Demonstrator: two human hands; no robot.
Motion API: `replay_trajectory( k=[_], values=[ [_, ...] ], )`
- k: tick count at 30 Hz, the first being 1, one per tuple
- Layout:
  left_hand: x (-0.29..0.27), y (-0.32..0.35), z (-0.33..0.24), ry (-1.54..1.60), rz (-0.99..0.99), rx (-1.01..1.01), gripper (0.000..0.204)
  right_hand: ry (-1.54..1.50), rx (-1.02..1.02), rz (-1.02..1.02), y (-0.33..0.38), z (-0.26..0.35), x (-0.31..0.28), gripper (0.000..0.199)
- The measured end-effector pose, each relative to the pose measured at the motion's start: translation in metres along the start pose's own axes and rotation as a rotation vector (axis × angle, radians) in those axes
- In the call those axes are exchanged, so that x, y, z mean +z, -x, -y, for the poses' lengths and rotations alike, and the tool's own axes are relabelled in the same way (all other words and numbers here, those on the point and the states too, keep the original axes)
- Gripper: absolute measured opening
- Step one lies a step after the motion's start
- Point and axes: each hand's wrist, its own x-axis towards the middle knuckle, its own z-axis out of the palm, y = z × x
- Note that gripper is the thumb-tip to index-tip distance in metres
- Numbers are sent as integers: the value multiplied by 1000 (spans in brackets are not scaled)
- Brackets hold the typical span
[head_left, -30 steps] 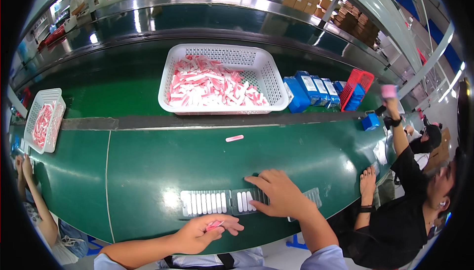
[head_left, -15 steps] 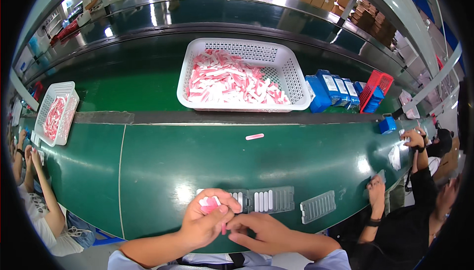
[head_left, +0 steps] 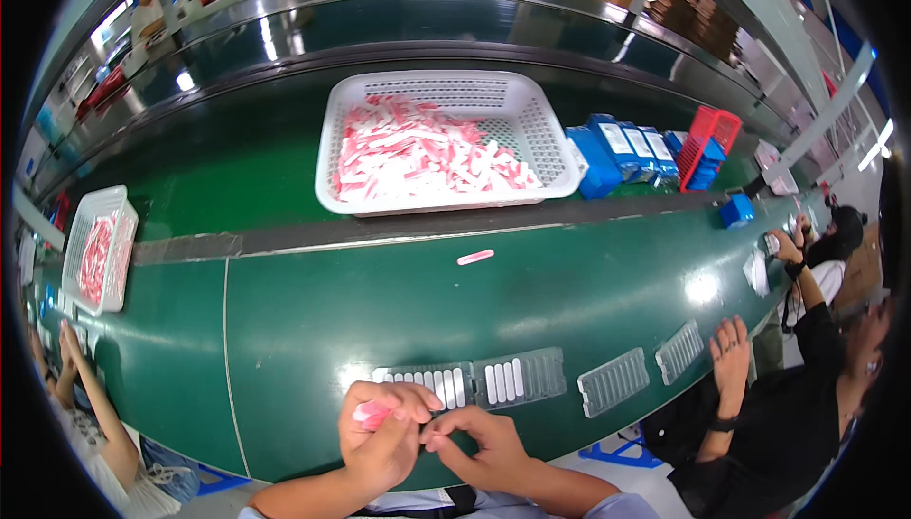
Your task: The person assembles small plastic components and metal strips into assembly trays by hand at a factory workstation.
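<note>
In my left hand [head_left: 384, 443], closed in front of me, is a small bunch of pink-and-white strips [head_left: 371, 414] with rounded ends, shaped like mini nail files. Close against it, my right hand [head_left: 489, 448] has thumb and forefinger pinched together; whatever is between them is too small to make out. Just beyond my hands lies an opened clear plastic case [head_left: 546, 374]. White strips [head_left: 505, 381] sit side by side in its slots, several in each half. My left fingers partly cover the left half.
Two clear slotted trays [head_left: 612, 383] lie to the right, beside a co-worker's hand [head_left: 731, 353]. One loose strip [head_left: 475, 257] rests mid-table. Beyond stand a white basket [head_left: 548, 130] of strips, blue packs [head_left: 600, 173] and a red basket [head_left: 702, 139]. Another white basket [head_left: 119, 268] is far left.
The view has shifted a little. The pink strip sticking out below my left hand no longer shows. A second clear tray now lies at right, with the co-worker's hand off it.
</note>
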Motion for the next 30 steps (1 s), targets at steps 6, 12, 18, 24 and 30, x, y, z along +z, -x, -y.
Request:
replay_trajectory(
  k=[6,12,18,24,30],
  values=[
    [-23,-5,-20,72,-165,-555,28,-378,46,-487,-4,4,-50,7],
    [-11,-4,-12,183,-103,-987,41,-304,12,-567,6,15,-71,11],
    [-3,-3,-17,-66,-100,-1044,35,125,-156,-564,3,18,-94,8],
    [-13,-5,-13,-68,73,-1120,45,335,152,-112,-13,33,-142,6],
    [-13,-5,-11,-45,160,-1200,49,712,95,318,-41,14,-148,23]
  ],
)
